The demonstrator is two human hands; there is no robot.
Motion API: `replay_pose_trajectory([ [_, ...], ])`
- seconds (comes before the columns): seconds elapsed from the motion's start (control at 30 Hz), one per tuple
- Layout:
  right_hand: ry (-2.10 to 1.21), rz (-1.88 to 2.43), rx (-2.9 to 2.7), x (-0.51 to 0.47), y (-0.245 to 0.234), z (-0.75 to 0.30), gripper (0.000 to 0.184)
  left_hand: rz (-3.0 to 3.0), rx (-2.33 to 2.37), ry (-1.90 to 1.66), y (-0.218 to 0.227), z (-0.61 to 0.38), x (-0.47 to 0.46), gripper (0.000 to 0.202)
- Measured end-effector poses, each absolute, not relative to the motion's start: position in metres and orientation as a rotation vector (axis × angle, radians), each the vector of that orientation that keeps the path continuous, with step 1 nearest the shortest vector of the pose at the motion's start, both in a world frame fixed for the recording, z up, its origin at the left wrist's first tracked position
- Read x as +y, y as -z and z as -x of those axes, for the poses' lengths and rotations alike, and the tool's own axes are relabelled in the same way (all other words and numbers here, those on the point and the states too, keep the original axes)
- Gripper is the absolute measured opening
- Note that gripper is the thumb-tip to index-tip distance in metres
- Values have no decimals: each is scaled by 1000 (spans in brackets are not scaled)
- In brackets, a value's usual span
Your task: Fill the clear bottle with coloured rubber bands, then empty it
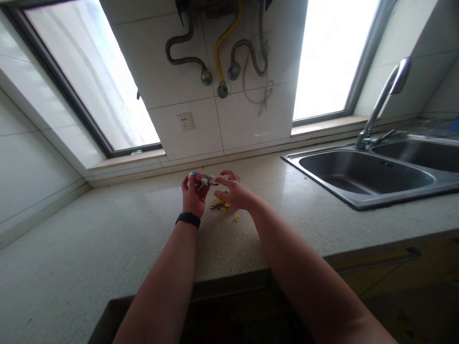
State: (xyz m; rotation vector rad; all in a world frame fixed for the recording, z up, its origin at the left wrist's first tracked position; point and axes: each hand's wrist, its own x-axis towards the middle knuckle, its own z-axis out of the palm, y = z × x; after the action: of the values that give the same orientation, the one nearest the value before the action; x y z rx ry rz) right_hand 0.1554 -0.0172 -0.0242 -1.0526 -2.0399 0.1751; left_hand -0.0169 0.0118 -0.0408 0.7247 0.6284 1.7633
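Observation:
My left hand [194,197], with a black band on its wrist, is closed around a small long object [205,179]. Red and blue show at its left end, and whitish and dark parts at its right end; its exact kind is too small to make out. My right hand [233,190] is at that right end, with the index fingertip at or very near it and the thumb spread apart below. Under my right hand lies a little pile of yellow and dark bits [220,205] on the countertop. A small pale yellow ring-like piece [237,218] lies just in front of it.
The speckled pale countertop [125,229] runs along a tiled wall with a socket [185,122]. At the right is a steel double sink [358,200] with a tall faucet [380,105]. Pipes with valves [223,90] hang on the wall between two bright windows.

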Motion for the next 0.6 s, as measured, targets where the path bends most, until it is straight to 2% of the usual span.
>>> replay_pose_trajectory([
  [0.13,-38,1137,-2145,-26,25,-149,81,-853,569,-1700,41,12,9,43],
  [0.23,19,1237,-2117,-27,26,-142,93,-931,549,-1680,43,8,7,45],
  [0.6,-29,1347,-2058,-18,28,-142,75,-976,552,-1653,41,8,3,49],
])
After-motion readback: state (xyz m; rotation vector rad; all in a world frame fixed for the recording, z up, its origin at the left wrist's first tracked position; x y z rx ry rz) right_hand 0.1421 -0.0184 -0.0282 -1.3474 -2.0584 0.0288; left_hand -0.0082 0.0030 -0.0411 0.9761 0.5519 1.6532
